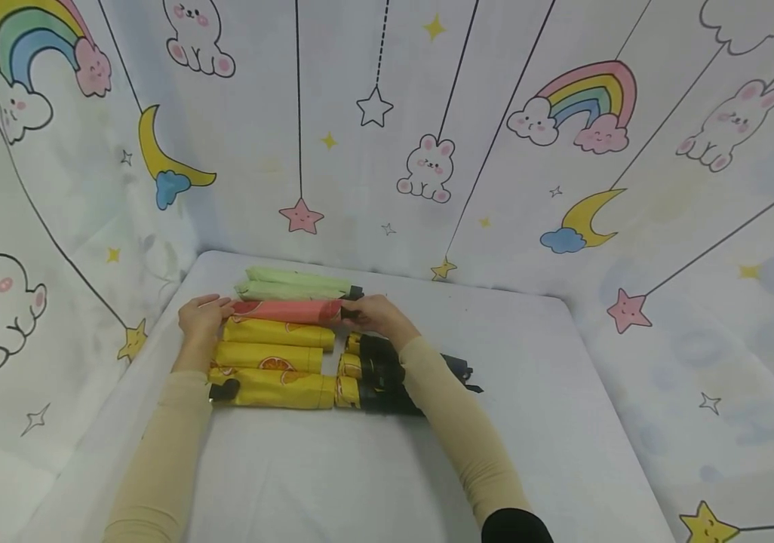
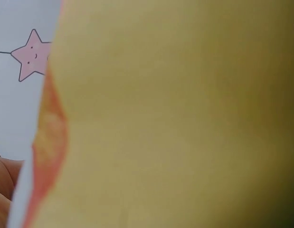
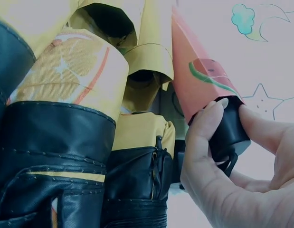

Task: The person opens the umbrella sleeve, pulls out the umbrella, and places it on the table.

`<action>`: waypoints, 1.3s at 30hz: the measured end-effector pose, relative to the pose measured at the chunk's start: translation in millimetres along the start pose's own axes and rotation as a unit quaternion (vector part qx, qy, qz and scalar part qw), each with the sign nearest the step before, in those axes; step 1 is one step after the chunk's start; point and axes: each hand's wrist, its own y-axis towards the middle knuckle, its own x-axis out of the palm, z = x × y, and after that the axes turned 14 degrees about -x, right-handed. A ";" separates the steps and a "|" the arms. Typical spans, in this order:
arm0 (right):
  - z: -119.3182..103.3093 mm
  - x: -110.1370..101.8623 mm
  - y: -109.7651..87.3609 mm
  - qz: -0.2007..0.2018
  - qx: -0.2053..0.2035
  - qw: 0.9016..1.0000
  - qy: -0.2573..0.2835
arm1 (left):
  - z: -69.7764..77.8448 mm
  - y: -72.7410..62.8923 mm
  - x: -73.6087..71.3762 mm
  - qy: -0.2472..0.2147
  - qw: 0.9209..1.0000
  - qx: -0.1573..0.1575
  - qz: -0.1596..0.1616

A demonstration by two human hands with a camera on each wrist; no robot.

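A pink folded umbrella (image 1: 288,311) with a watermelon print lies across the row between my two hands. My left hand (image 1: 201,315) holds its left end. The black handle (image 3: 228,130) at its other end is pinched between the thumb and fingers of my right hand (image 1: 380,317); a small strap loop hangs from that handle. Just beyond it lie green folded umbrellas (image 1: 295,285). On the near side are yellow orange-print sleeves (image 1: 278,332), some with hollow ends facing the right wrist camera. Yellow fabric fills most of the left wrist view, blurred, with fingertips at its lower left.
Several black-and-yellow rolled bundles (image 1: 376,369) lie to the right of the yellow sleeves, beneath my right forearm. A black tab (image 1: 225,390) shows at the nearest sleeve's left end. The white-covered table (image 1: 523,362) meets a printed cloth backdrop (image 1: 360,173) behind and at both sides.
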 end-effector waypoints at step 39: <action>7.2 -27.2 -5.9 0.004 0.001 0.998 0.057 | 4.4 -4.4 -4.9 -0.038 0.999 -0.020 0.003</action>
